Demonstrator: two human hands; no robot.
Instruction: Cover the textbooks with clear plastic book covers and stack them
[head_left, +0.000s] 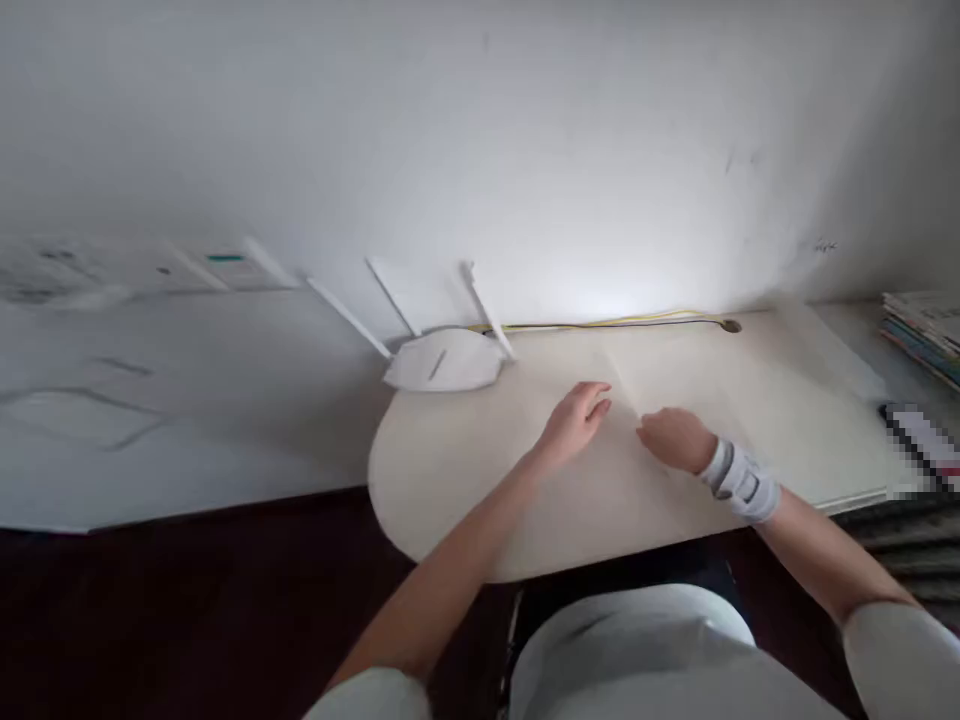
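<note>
Both my hands rest on a pale rounded desk (465,500). My left hand (576,420) lies flat with its fingers stretched out toward the right. My right hand (675,438), with a white wrist brace (741,482) behind it, has its fingers curled under at the edge of a large, faint sheet of paper (720,390) that covers the desk's right part. Whether the right fingers pinch the sheet is hidden. The hands are a short gap apart.
A white router (444,362) with three antennas lies at the desk's back left, by the wall. Yellow and black cables (622,321) run along the wall. A stack of books (924,330) stands at the far right. A white surface (150,420) extends left.
</note>
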